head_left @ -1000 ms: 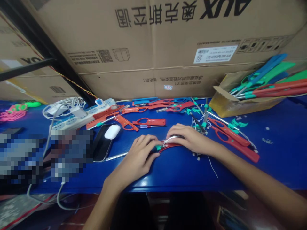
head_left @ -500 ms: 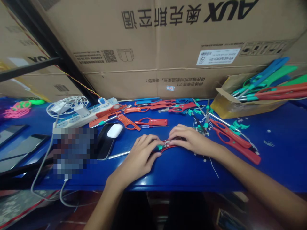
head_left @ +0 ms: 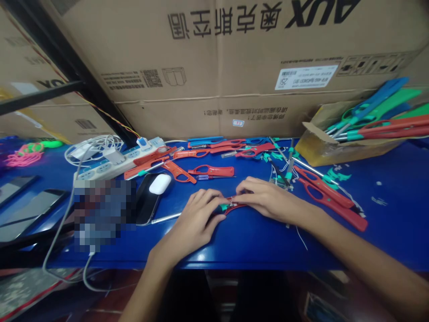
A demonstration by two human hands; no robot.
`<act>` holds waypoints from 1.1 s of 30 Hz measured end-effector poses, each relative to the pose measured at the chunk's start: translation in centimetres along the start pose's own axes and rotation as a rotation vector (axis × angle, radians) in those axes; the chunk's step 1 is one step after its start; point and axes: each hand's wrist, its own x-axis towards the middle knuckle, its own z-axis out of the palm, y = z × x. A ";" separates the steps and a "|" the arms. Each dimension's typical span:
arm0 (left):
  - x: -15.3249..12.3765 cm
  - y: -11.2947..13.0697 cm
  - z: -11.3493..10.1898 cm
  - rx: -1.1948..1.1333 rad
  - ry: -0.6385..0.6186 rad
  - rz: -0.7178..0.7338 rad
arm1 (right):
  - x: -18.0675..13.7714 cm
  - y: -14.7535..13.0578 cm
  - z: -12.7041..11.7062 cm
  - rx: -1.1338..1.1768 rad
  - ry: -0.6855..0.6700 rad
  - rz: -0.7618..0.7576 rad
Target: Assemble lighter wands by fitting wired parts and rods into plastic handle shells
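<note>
Near the table's front, a red long-necked lighter (head_left: pixel 235 206) lies between my hands with its inner parts exposed. Its metal tube (head_left: pixel 166 218) points left from under my left hand, and a green trigger piece shows beside the thumb. My left hand (head_left: pixel 201 214) is closed around the lighter's tube end. My right hand (head_left: pixel 259 197) has its fingers bent together on the handle end, at the small white and metal parts inside; the fingers cover most of that handle. Just behind lies a small screwdriver (head_left: pixel 214 177), below an orange-red handle shell (head_left: pixel 214 171).
Orange and blue handle shells line the back by a power strip (head_left: pixel 114 165). At right are loose wires, green triggers and red lighters (head_left: pixel 331 197). An open carton (head_left: pixel 348 152) holds lighters. Phones, one black phone (head_left: pixel 147 201) bearing a white earbud case (head_left: pixel 160 184), lie left.
My right hand's fingers have shifted slightly left over the lighter's inner parts, covering more of the handle. My left hand keeps its hold in the same place.
</note>
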 end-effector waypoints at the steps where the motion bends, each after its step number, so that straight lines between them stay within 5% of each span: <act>1: 0.0 0.0 0.0 0.000 0.001 0.000 | 0.0 0.1 0.2 0.015 0.001 0.000; 17: -0.5 -0.8 0.7 -0.026 0.147 -0.068 | 0.5 -1.2 -0.4 -0.109 -0.050 0.077; 28: -0.2 -1.4 -0.1 0.098 0.328 -0.107 | -0.2 0.3 -0.8 -0.035 -0.017 0.151; 33: -0.2 -1.2 -0.2 0.114 0.264 -0.026 | -0.3 0.9 -1.4 0.046 0.028 0.235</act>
